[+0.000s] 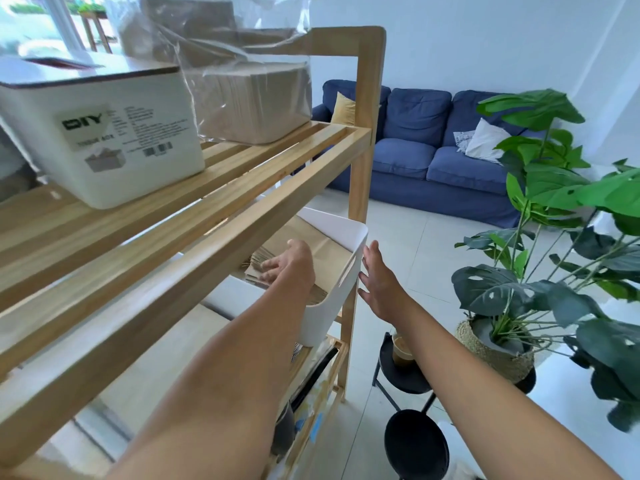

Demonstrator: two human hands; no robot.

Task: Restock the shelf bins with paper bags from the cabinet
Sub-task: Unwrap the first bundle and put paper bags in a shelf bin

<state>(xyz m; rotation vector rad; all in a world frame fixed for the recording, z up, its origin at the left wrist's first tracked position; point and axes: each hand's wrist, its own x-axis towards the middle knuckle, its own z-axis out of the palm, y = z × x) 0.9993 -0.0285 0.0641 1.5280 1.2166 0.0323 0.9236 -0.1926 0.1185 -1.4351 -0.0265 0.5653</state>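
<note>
Head view. Left hand point(285, 263): inside white bin point(341, 268) on the middle shelf, fingers spread flat on paper bags point(263, 263), at 9 o'clock of the bin's wall. Right hand point(379, 280): open, fingers straight, touching the bin's outer wall at 3 o'clock. Bags: probably light, thin, floppy, easily creased; best pinched as a stack by the folded edges.

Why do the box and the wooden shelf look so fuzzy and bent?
Head view: the white DIY box and the shelf rail sit close and are blurred; the wide lens bends the rails; the blue sofa looks sharper; bright daylight washes out the top left corner.
</note>
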